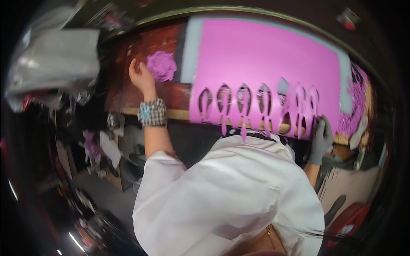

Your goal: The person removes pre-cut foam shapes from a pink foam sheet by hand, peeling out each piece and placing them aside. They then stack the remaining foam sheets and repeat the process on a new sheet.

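A large pink sheet [265, 51], apparently foam or rubber, lies over a pale blue-grey board [194, 47]. Leaf-shaped holes run in a row along its near part, and narrow pink tongues hang from several of them past the table edge. My right hand [322, 136], in a grey glove, is closed at the sheet's near right corner, fingertips on its edge. Bare and with fingers loosely apart, my left hand [141, 76] is just left of a heap of pink pieces [161, 66] on the reddish-brown tabletop [124, 91]. It appears to hold nothing.
Many pink scraps [356, 98] are piled at the table's right end, beside a light-coloured tool or handle [358, 132]. A grey plastic-covered bundle [55, 62] stands at the far left. Cardboard [348, 185] and a red round object [352, 219] are at lower right.
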Demonstrator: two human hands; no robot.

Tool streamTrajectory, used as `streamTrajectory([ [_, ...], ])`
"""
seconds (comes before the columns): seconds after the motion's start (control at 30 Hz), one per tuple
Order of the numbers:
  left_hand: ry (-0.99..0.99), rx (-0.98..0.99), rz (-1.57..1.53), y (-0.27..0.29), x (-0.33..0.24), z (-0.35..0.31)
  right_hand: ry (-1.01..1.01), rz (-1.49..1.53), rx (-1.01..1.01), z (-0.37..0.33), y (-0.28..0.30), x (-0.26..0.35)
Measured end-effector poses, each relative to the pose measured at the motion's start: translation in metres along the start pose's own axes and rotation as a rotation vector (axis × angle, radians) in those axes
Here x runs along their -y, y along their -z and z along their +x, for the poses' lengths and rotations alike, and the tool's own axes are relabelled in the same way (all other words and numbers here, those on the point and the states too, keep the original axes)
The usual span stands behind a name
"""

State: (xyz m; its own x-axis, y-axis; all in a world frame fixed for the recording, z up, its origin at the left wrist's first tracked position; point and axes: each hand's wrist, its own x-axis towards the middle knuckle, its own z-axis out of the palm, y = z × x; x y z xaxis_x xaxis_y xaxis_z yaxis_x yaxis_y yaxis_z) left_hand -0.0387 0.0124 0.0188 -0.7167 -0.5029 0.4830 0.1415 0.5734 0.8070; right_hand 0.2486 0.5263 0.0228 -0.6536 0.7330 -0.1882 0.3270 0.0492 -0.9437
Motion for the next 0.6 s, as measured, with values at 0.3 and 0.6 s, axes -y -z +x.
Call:
streamTrajectory([
  [0.3, -0.354, 1.304, -0.356, -0.098, -0.215, -0.198, 0.046, 0.166, -0.086, 0.002, -0.011, 0.006],
  [0.6, -0.787, 1.150, -0.065, -0.159, -0.248, -0.250, -0.021, 0.172, -0.064, -0.011, 0.003, 0.005],
])
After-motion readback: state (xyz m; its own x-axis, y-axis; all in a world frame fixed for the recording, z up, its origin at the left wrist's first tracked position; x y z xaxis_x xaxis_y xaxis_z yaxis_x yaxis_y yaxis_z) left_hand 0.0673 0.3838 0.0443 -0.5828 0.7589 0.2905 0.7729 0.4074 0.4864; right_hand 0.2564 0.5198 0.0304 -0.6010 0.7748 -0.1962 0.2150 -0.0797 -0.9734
